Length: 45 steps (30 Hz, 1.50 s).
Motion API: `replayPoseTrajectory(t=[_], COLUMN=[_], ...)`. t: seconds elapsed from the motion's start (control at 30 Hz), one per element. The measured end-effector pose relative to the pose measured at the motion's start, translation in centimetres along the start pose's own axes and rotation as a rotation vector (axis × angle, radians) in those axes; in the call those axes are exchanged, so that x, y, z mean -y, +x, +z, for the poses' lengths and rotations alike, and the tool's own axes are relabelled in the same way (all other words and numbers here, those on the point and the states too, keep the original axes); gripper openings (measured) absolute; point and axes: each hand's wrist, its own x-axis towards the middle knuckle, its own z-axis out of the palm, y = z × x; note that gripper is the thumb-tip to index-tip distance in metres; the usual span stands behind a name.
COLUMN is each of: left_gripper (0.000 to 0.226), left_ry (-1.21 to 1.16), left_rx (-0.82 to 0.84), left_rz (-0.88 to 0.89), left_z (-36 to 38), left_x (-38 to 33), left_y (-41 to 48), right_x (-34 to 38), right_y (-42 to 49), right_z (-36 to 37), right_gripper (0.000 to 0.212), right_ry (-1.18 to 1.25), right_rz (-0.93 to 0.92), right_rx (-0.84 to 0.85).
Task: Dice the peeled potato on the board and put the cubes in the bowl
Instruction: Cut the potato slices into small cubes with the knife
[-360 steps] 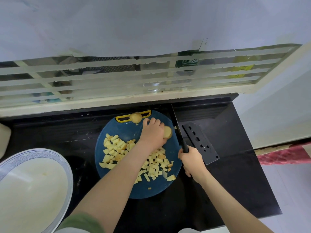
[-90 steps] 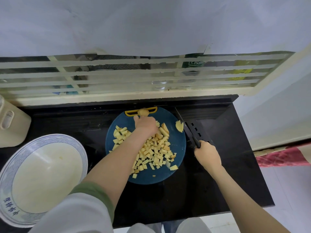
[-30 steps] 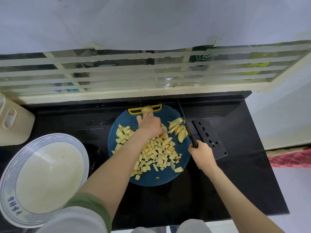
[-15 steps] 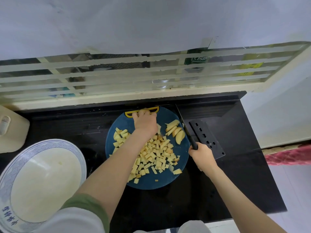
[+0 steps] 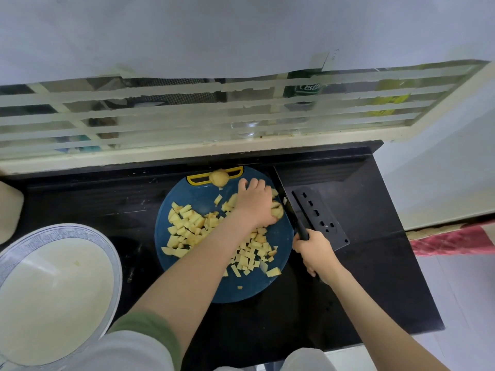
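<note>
A round blue cutting board lies on the black counter, covered with several yellow potato cubes. My left hand presses down on potato slices at the board's right edge. My right hand grips the black handle of a knife, whose blade stands right next to the slices. A small potato piece sits at the board's yellow handle. The large white bowl with a blue rim stands at the lower left, with only a tiny scrap inside.
A black knife sheath with holes lies on the counter right of the board. A barred window frame runs behind the counter. A cream container shows at the left edge. The counter ends at the right, near a red cloth.
My left hand moved from the board's top handle to the right and came down on the potato slices. The knife stays beside them in my right hand.
</note>
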Motion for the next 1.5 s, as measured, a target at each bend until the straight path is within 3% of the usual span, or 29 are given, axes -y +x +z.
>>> replayPoseTrajectory(t=[0.2, 0.37, 0.6, 1.27, 1.5], left_gripper=[0.074, 0.091, 0.081, 0.080, 0.083], left_ry=[0.026, -0.038, -0.132, -0.117, -0.089], left_rx=[0.056, 0.025, -0.018, -0.065, -0.047], left_rz=[0.100, -0.031, -0.128, -0.093, -0.061], left_z=[-0.7, 0.0, 1.0, 1.3, 1.1], left_x=[1.6, 1.1, 1.8, 1.9, 2.2], left_y=[0.4, -0.8, -2.0, -1.5, -1.7], right_x=[-0.6, 0.0, 0.8, 0.8, 1.0], right_y=[-0.7, -1.0, -1.8, -0.4, 0.0], right_z=[0.7, -0.1, -0.1, 2.7, 2.7], right_gripper=[0.008, 0.014, 0.019, 0.018, 0.015], right_ry=[0.083, 0.007, -0.056, -0.249, -0.116], right_rz=[0.054, 0.001, -0.076, -0.026, 0.002], right_rx=[0.047, -0.016, -0.030, -0.058, -0.021])
